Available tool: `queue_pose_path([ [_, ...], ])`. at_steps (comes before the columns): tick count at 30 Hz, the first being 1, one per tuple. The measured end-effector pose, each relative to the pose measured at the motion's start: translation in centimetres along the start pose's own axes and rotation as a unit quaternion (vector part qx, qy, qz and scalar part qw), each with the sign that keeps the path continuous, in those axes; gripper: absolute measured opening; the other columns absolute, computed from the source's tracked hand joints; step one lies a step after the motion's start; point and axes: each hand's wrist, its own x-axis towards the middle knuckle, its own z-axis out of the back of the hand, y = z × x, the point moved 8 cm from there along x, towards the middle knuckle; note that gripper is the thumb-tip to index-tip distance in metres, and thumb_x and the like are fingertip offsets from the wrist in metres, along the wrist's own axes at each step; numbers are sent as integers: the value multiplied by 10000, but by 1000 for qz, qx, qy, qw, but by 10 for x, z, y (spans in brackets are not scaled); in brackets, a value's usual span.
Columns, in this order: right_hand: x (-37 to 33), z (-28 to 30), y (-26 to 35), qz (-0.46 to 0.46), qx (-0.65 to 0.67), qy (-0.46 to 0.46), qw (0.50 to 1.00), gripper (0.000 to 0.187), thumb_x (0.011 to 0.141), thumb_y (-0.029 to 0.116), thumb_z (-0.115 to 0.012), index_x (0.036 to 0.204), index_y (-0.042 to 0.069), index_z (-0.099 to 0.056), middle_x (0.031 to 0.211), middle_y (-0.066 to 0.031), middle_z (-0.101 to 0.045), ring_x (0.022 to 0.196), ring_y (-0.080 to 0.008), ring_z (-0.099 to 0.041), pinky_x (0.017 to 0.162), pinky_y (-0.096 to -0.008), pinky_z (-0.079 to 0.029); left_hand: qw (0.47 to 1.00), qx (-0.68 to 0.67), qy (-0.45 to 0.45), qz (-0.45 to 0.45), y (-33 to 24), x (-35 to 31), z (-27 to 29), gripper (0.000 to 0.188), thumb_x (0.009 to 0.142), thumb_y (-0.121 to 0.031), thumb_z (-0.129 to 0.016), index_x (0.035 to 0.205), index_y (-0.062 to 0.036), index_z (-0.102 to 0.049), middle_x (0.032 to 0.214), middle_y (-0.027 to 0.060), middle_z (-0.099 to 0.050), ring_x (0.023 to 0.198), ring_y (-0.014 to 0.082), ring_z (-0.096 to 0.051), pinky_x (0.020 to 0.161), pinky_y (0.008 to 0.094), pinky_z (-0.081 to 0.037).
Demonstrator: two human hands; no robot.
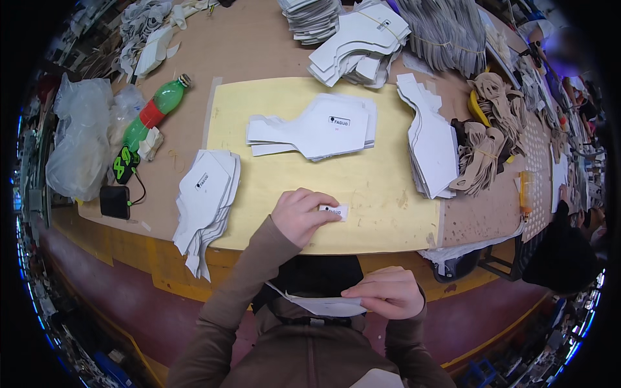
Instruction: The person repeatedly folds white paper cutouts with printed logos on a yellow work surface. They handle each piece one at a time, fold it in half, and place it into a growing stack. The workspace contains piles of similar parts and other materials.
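My left hand (302, 216) is over the near part of the yellow sheet, its fingers drawn together at a small white label (343, 211) with a dark print. Whether the label is lifted or lies flat, I cannot tell. Close to my body, beyond the table edge, my right hand (390, 292) pinches the end of a white cut shoe-upper piece (326, 306). Ahead lies a stack of similar white pieces (310, 129), the top one carrying a label. More such stacks, left (208, 187) and right (430, 139), flank it.
A yellow sheet (381, 226) covers the table's middle. Leftward are a green bottle (169, 97), a clear plastic bag (77, 142) and a black phone (115, 202). Banded white pieces (362, 35) and grey ones (446, 32) stand behind; beige bundles (482, 155) lie right. A person's dark sleeve (563, 252) shows far right.
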Motion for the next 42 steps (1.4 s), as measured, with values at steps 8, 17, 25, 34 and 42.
queue_pose_path([
  [8, 0, 4, -15, -36, -16, -49, 998, 256, 858, -16, -724, 1107, 31, -761, 820, -112, -731, 651, -219, -685, 582, -301, -516, 999, -22, -4, -48, -9, -11, 28, 252, 835, -70, -729, 1075, -142, -759, 1354, 61, -643, 1199, 296, -588, 1025, 426, -445],
  [17, 4, 7, -17, -40, -10, -59, 997, 250, 859, -30, -723, 1100, 24, -764, 816, -117, -729, 648, -221, -677, 583, -298, -511, 998, 49, 18, -35, -20, -17, -1, 468, 862, -119, -729, 1311, -34, -629, 1438, 107, -575, 1302, 311, -564, 1054, 431, -445],
  [25, 0, 15, -22, -67, 6, -60, 996, 245, 850, -43, -723, 1084, 13, -767, 834, -130, -739, 665, -222, -690, 598, -297, -518, 994, 96, 25, 35, -29, -33, -12, 497, 917, -195, -695, 1374, -42, -572, 1475, 111, -544, 1308, 299, -561, 1089, 461, -412],
  [34, 5, 26, -16, -96, -11, -113, 989, 234, 740, -87, -657, 942, -59, -771, 797, -171, -749, 652, -213, -717, 591, -254, -522, 944, -285, 155, 55, -49, -44, 64, 667, 862, -322, -802, 1396, -1, -565, 1316, 161, -664, 1224, 355, -615, 1073, 468, -430],
  [42, 19, 20, -13, -57, -131, -208, 968, 197, 807, -96, -712, 993, -42, -749, 777, -90, -723, 644, -127, -648, 620, -223, -488, 935, -199, 13, 292, -37, -50, 68, 503, 841, -78, -806, 1289, 2, -591, 967, 152, -738, 870, 182, -730, 777, 279, -547],
])
